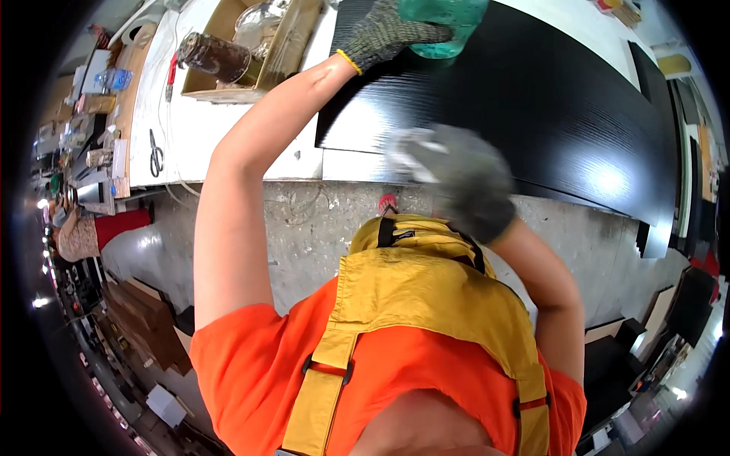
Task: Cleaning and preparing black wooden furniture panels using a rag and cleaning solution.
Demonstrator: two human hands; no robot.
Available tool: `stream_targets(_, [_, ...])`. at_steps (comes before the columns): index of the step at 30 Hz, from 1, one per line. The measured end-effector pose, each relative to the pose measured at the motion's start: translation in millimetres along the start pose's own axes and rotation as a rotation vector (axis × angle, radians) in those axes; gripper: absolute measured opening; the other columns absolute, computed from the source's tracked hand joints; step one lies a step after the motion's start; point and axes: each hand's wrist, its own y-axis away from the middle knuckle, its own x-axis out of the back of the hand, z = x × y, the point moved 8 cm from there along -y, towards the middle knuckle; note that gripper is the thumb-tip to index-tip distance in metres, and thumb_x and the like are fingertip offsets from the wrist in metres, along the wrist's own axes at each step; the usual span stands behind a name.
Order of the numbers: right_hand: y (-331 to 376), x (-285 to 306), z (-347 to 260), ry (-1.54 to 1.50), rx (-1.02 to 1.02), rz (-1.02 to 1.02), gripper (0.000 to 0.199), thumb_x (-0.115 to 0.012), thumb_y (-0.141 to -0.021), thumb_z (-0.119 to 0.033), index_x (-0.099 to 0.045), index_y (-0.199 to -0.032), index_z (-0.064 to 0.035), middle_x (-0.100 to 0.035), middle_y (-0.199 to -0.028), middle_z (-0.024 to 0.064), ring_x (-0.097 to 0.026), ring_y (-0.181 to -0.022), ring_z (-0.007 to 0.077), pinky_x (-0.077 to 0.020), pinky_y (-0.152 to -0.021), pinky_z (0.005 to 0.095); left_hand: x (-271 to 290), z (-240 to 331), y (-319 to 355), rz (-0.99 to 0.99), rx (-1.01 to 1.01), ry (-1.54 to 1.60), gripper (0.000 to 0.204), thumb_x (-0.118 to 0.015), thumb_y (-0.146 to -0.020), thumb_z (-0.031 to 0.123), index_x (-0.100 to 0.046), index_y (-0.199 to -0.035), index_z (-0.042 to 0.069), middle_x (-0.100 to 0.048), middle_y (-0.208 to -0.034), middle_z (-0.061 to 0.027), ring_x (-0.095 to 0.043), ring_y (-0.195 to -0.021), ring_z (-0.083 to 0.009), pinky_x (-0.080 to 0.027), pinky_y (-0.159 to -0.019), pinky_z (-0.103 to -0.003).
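Translucent green bottle (pixel 443 26) over black panel (pixel 532 106)

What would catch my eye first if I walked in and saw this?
Probably the big glossy black panel lying across the white workbench at the top. The person's left hand, in a knitted glove, grips a green translucent bottle over it, while the gloved right hand, blurred, is near the panel's front edge. Closer in, the bright orange shirt and yellow apron fill the lower picture.
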Motion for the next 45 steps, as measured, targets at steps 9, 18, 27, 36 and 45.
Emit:
stream_targets(9, [43.0, 43.0, 51.8, 0.308, -0.132, -0.010, 0.033, -0.067, -0.080, -0.012, -0.066, -0.113, -0.0127, -0.062, -0.109, 0.0123, -0.062, -0.095, 0.0310, -0.0518, -0.082, 0.0412, 6.6, 15.3, 1.2, 0.033, -0.056, 0.318, 0.050, -0.078, -0.078, 0.019, -0.061, -0.122, 0.004, -0.067, -0.114, -0.0102, -0.062, -0.105, -0.0196, -0.048, -0.094, -0.034])
stream_targets(18, [-82.6, -70.2, -41.7, 0.147, 0.251, -0.058, 0.024, -0.050, -0.086, -0.019, -0.061, -0.105, -0.0121, -0.061, -0.097, 0.0140, -0.063, -0.075, 0.0296, -0.0502, -0.062, 0.0437, 3.8, -7.2, -0.7, 0.073, -0.062, -0.509, 0.057, -0.075, -0.074, 0.029, -0.060, -0.124, 0.008, -0.068, -0.111, -0.0128, -0.065, -0.098, -0.0241, -0.051, -0.089, -0.035])
stream_targets(27, [114.0, 162.8, 342.0, 0.059, -1.117, 0.455, 0.033, -0.063, -0.079, -0.016, -0.068, -0.112, -0.0211, -0.068, -0.093, 0.0084, -0.064, -0.085, 0.0250, -0.0542, -0.073, 0.0362, 1.3, -20.5, -8.1, 0.090, 0.067, 0.044, 0.057, -0.084, -0.068, 0.021, -0.062, -0.118, 0.004, -0.068, -0.111, -0.0105, -0.064, -0.099, -0.0224, -0.051, -0.088, -0.034])
stream_targets(36, [-16.2, 33.3, 128.6, 0.460, -0.070, 0.078, 0.025, -0.058, -0.084, -0.020, -0.065, -0.107, -0.0131, -0.065, -0.095, 0.0069, -0.063, -0.090, 0.0239, -0.0515, -0.076, 0.0356, 13.0, -50.7, 2.9, 0.137, 0.110, -0.042, 0.056, -0.080, -0.069, 0.018, -0.060, -0.120, 0.004, -0.066, -0.113, -0.0109, -0.061, -0.104, -0.0248, -0.048, -0.094, -0.037])
stream_targets(45, [-9.7, 128.5, 379.8, 0.823, -0.380, 0.128, 0.032, -0.062, -0.084, -0.020, -0.062, -0.116, -0.0151, -0.067, -0.111, 0.0063, -0.060, -0.105, 0.0276, -0.0492, -0.091, 0.0392, 9.4, -42.2, -1.3, 0.130, 0.176, 0.008, 0.073, -0.087, -0.063, 0.016, -0.053, -0.126, 0.006, -0.060, -0.119, -0.0101, -0.057, -0.108, -0.0241, -0.047, -0.096, -0.036])
